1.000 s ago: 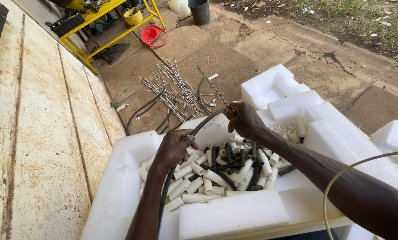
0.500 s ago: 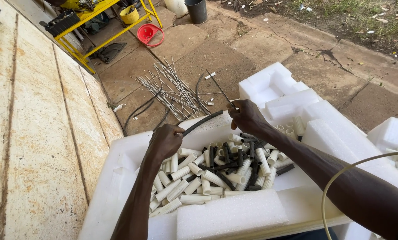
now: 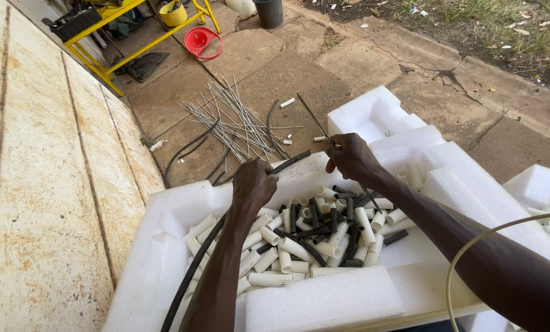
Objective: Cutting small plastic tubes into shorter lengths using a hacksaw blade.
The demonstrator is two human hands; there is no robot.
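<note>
From the head camera, looking down, the person's left hand (image 3: 252, 184) is closed in a fist around a long black flexible hose (image 3: 210, 246), which passes under the forearm and goes out of the lower edge of the picture. Its short free end (image 3: 290, 162) sticks out past the knuckles toward the right hand (image 3: 350, 157). That hand is also closed, with the fingers pinched on a thin dark metal blade (image 3: 315, 118) that points up and away from the body. The blade looks held near the hose end, I judge so that pieces fall into the tray below.

Both hands hover just above a white foam tray (image 3: 164, 246). Inside it lies a heap of short white plastic tube pieces (image 3: 287, 249) mixed with short black hose pieces (image 3: 315, 232). On the stone paving behind, a bundle of thin grey metal rods (image 3: 238, 117) lies well apart from the hands.
</note>
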